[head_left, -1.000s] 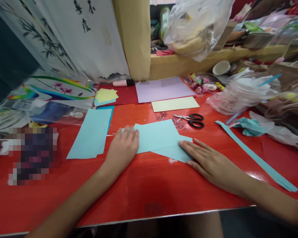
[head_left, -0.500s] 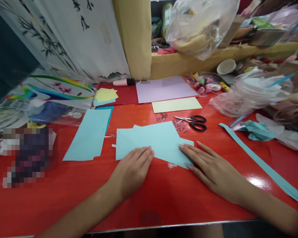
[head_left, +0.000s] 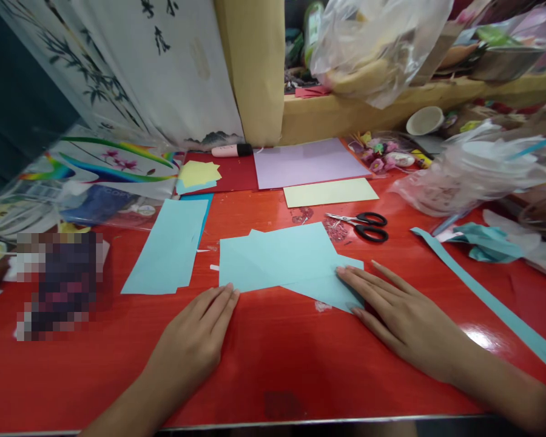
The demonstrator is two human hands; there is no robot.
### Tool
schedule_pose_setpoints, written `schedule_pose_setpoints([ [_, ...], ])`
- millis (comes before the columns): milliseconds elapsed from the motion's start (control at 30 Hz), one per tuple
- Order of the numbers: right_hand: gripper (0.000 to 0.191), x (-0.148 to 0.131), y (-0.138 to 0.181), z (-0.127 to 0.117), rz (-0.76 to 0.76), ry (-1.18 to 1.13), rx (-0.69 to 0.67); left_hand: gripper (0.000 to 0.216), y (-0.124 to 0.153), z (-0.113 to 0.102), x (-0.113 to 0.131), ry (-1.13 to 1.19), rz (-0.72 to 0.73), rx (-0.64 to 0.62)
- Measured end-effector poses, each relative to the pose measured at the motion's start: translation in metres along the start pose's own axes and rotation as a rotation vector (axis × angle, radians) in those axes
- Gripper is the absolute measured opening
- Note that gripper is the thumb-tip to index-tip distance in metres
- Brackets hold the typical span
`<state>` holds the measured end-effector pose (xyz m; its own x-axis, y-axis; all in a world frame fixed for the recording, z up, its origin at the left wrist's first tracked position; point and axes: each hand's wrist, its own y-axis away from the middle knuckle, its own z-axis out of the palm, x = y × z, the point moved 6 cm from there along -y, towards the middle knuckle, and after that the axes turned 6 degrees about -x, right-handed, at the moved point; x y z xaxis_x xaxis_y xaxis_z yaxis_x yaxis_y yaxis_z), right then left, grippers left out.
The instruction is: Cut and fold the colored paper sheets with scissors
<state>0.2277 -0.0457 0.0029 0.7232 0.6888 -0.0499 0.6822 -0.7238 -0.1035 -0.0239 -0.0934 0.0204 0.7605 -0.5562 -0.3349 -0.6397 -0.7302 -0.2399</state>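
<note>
Light blue paper (head_left: 277, 258) lies in the middle of the red table, its overlapping edges at different angles. My left hand (head_left: 193, 337) rests flat by the paper's lower left edge, fingertips touching its corner, fingers stretched out side by side. Flat across the paper's right end lies my right hand (head_left: 395, 315), its fingers spread and covering part of that corner. Neither hand grips anything. Scissors with black handles (head_left: 368, 226) lie just beyond the paper, blades pointing left. Left of it is another light blue sheet (head_left: 166, 249), with a darker blue edge showing beneath.
A long light blue strip (head_left: 486, 297) and a crumpled blue piece (head_left: 491, 241) lie at right. Behind are a pale yellow strip (head_left: 330, 192), a lilac sheet (head_left: 309, 164), yellow cut paper (head_left: 199, 173) and a marker (head_left: 231, 150). Plastic bags (head_left: 464, 164) crowd the right.
My left hand has slid left along the lower edge of the paper, from its middle to its left corner. My right hand stays on the right end. The view has shifted slightly.
</note>
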Motion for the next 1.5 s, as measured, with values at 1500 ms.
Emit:
schedule_pose_setpoints([
  [1500, 0.032, 0.006, -0.023, -0.025, -0.206, -0.111, 0.296, 0.038, -0.123, 0.013, 0.055, 0.133, 0.31, 0.183],
])
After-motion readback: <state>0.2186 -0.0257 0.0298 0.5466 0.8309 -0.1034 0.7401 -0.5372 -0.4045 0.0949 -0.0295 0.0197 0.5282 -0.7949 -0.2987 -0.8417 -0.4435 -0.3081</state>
